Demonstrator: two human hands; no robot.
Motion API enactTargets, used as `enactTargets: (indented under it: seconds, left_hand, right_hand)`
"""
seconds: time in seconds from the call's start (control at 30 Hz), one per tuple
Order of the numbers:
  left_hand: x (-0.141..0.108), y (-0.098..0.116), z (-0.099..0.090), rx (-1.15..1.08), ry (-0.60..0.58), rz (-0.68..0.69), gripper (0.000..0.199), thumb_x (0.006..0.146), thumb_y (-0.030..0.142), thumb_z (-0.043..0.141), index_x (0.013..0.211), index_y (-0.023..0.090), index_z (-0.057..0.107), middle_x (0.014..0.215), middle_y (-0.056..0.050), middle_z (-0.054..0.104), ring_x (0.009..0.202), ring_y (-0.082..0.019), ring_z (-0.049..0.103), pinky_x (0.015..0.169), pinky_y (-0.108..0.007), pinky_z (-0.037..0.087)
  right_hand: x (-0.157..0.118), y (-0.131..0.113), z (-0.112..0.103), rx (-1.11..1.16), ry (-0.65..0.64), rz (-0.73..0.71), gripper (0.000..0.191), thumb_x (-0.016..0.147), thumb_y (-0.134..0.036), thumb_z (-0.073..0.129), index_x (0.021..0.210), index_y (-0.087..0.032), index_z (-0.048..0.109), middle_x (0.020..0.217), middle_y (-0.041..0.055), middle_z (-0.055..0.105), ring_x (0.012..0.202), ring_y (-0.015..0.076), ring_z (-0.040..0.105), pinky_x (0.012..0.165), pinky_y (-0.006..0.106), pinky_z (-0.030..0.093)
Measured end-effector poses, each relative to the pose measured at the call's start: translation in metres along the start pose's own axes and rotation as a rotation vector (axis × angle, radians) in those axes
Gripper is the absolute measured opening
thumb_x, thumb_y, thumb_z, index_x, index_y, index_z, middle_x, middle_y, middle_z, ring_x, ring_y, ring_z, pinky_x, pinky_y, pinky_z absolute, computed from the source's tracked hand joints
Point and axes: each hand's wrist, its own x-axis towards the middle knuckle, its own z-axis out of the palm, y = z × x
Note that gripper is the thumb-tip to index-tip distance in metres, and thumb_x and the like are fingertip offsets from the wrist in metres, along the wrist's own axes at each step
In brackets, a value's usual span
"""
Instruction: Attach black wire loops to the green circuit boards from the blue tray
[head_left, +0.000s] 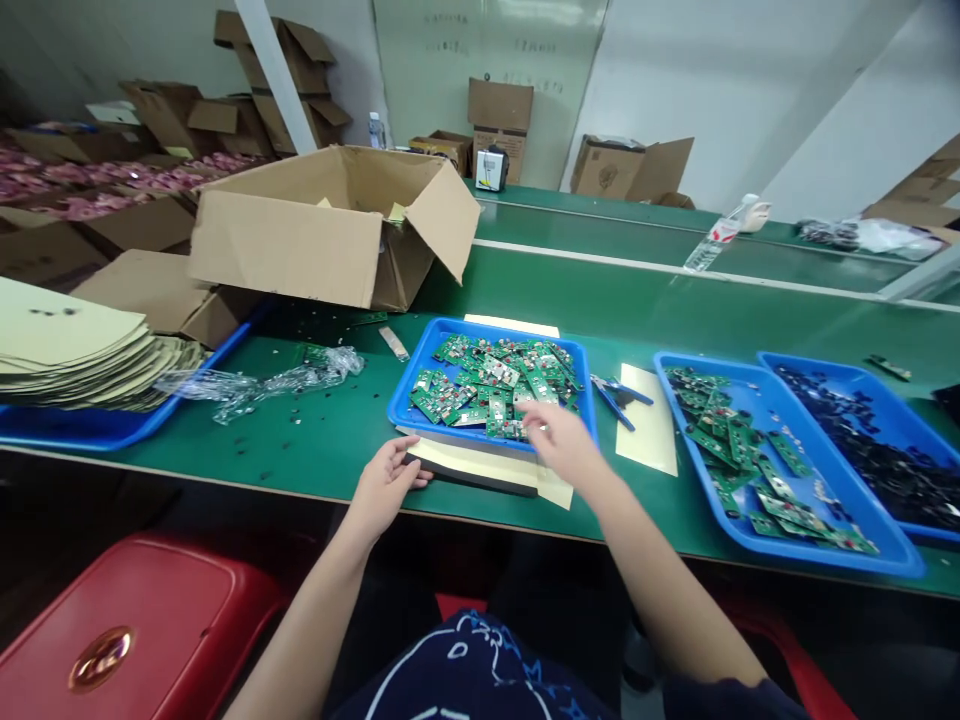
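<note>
A blue tray (pixel 396 402) full of green circuit boards (pixel 495 372) stands on the green table in front of me. Over its front right part is my right hand (pixel 556 437), fingers curled at the boards; whether they grip one cannot be made out. A dark strip (pixel 480 481) lies on yellow paper (pixel 556 487) along the tray's front edge. At the strip's left end, my left hand (pixel 387 482) touches it with thumb and fingers apart. Blue-handled pliers (pixel 616 403) lie right of the tray, partly on another yellow sheet (pixel 646 440).
Two blue trays stand at the right, one with circuit boards (pixel 739 440), one with black parts (pixel 877 450). Crumpled plastic (pixel 281 382), a yellow sheet stack (pixel 67 345) and an open carton (pixel 292 240) are at the left. A bottle (pixel 716 240) stands behind; a red stool (pixel 150 620) is near.
</note>
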Motion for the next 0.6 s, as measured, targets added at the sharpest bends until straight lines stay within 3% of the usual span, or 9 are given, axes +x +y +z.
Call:
enactTargets:
  seconds: [0.1, 0.27, 0.43, 0.6]
  left_hand:
    - [-0.003, -0.001, -0.002, -0.012, -0.031, -0.008, 0.046, 0.066, 0.033, 0.057, 0.106, 0.011, 0.049, 0.086, -0.007, 0.065, 0.069, -0.018, 0.067, 0.070, -0.036, 0.055]
    - [-0.003, 0.001, -0.002, 0.000, -0.080, -0.004, 0.054, 0.069, 0.032, 0.053, 0.116, 0.010, 0.044, 0.084, -0.006, 0.066, 0.071, -0.018, 0.066, 0.070, -0.035, 0.055]
    - [-0.003, 0.004, -0.002, -0.022, -0.104, -0.033, 0.062, 0.069, 0.028, 0.052, 0.127, 0.010, 0.038, 0.090, -0.007, 0.067, 0.076, -0.019, 0.067, 0.074, -0.036, 0.055]
    - [-0.003, 0.008, -0.004, -0.108, -0.127, -0.084, 0.064, 0.065, 0.028, 0.057, 0.125, 0.010, 0.043, 0.072, -0.001, 0.067, 0.073, -0.019, 0.067, 0.075, -0.036, 0.055]
  right_hand:
    - [-0.004, -0.033, 0.050, 0.051, -0.097, -0.260, 0.025, 0.079, -0.011, 0.047, 0.093, -0.020, 0.066, 0.088, 0.0066, 0.065, 0.080, 0.0182, 0.061, 0.072, 0.031, 0.049]
    - [0.003, -0.055, 0.105, -0.066, -0.035, -0.334, 0.016, 0.084, -0.018, 0.050, 0.087, -0.019, 0.066, 0.081, 0.0072, 0.063, 0.079, 0.0198, 0.059, 0.070, 0.030, 0.048]
    - [0.006, -0.056, 0.121, -0.045, 0.031, -0.387, 0.021, 0.088, -0.022, 0.045, 0.084, -0.020, 0.065, 0.079, 0.0074, 0.062, 0.076, 0.0201, 0.057, 0.069, 0.031, 0.047]
    - [0.002, -0.059, 0.119, 0.041, 0.070, -0.412, 0.023, 0.087, -0.019, 0.041, 0.076, -0.020, 0.061, 0.079, 0.0080, 0.063, 0.076, 0.0203, 0.057, 0.072, 0.034, 0.047]
